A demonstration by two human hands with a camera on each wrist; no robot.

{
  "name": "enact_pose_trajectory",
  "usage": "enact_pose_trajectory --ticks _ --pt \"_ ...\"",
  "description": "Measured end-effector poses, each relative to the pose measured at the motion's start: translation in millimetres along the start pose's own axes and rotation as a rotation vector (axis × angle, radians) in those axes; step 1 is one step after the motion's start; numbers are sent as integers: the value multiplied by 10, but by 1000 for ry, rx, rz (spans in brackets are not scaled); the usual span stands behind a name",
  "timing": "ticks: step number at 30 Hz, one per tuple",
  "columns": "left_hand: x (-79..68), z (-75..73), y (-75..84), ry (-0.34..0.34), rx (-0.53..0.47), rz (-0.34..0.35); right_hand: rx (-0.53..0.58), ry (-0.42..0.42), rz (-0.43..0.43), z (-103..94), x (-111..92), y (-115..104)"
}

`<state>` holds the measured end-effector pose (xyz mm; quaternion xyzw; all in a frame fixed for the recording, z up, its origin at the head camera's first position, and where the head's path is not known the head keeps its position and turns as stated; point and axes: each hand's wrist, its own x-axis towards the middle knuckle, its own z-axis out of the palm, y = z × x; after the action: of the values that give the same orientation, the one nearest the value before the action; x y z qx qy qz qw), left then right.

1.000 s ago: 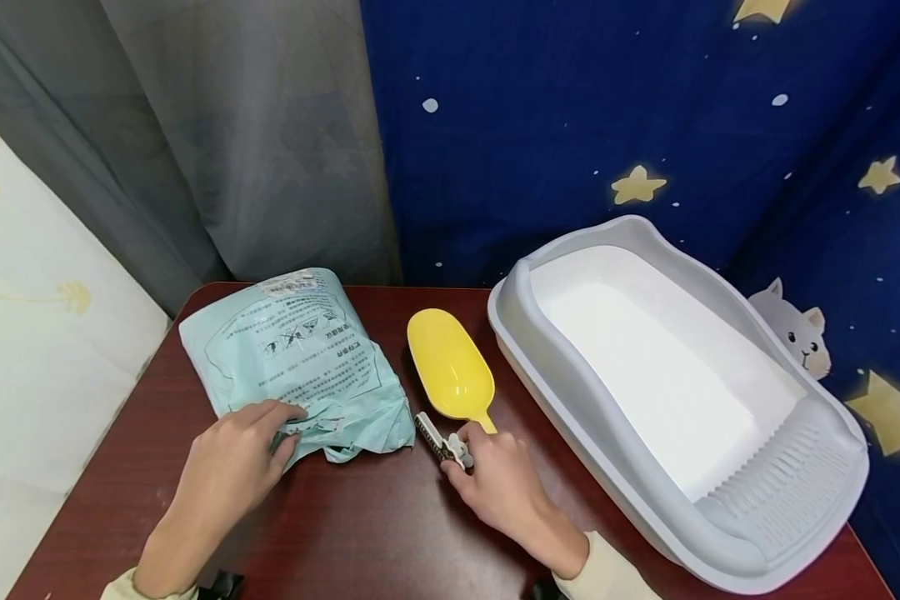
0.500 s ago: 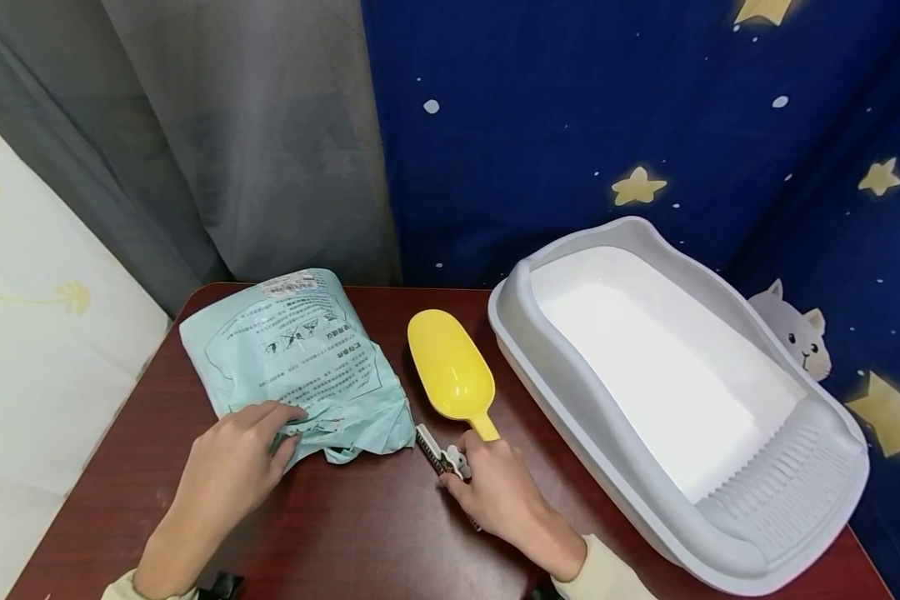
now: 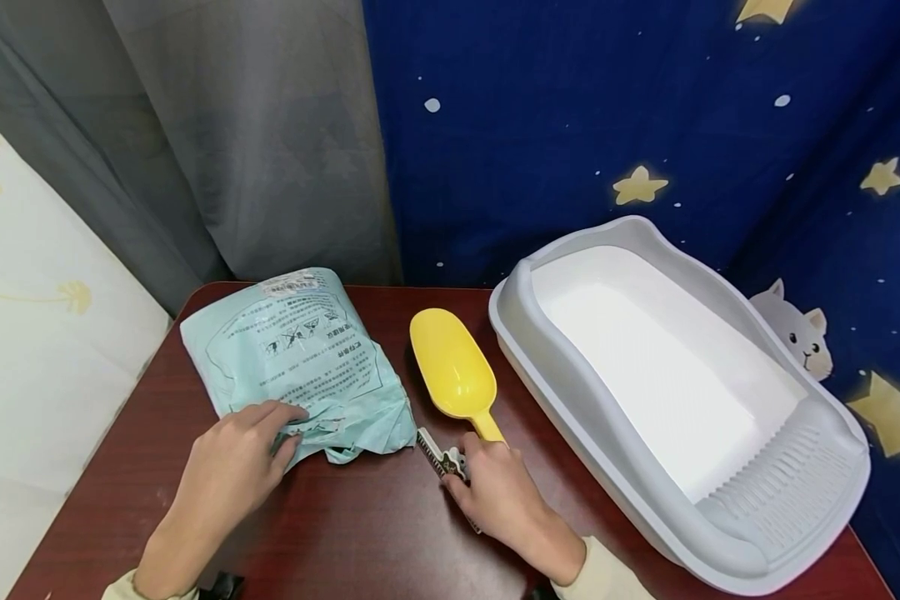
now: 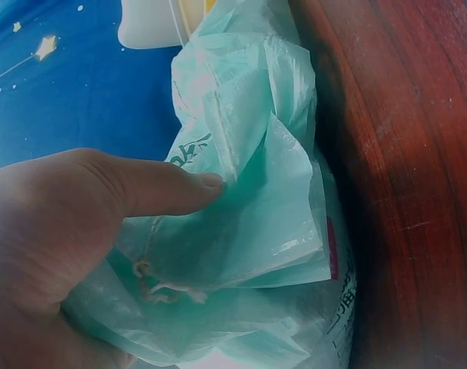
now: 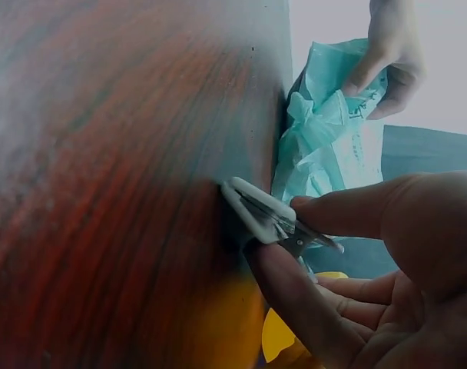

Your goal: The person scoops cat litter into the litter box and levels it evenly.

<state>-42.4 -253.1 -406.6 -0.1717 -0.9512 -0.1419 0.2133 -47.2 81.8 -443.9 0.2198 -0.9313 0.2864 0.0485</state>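
A crumpled pale-green plastic bag with printed text lies flat at the table's left. My left hand grips its crumpled near end, fingers on top and thumb at the edge; the left wrist view shows the thumb stretched across the plastic, the other fingers hidden. Low over the table, right of the bag, my right hand holds a slim white bag clip with a dark strip between thumb and fingers. In the right wrist view the clip has narrow white arms. A yellow scoop has its handle end hidden behind the right hand.
A grey litter box with a white inside and ridged step takes up the table's right side. Dark red wooden tabletop shows between my hands. Grey and blue star-patterned curtains hang behind the table.
My right hand has moved slightly down and nearer with the bag clip, and more of the yellow scoop's handle shows. The left hand and the bag keep their places.
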Motion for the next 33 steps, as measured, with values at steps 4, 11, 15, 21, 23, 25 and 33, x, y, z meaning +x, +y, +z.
enact_pose_trajectory --ticks 4,11,15,21,23,25,33 --pt "-5 -4 4 0 -1 4 -40 -1 -6 3 0 -2" --pt "-33 -35 28 5 5 13 -65 12 -13 -12 0 -2" --pt "-51 -70 52 7 9 14 -90 11 -20 -15 4 13" --pt "-85 -119 74 34 13 30 -148 21 -37 -15 5 41" --pt "-101 -126 72 53 11 43 -160 28 -46 -19 7 49" --pt "-119 -128 70 70 9 55 -169 34 -54 -22 7 53" --pt "-187 -131 60 120 6 77 -133 57 -41 -83 12 42"
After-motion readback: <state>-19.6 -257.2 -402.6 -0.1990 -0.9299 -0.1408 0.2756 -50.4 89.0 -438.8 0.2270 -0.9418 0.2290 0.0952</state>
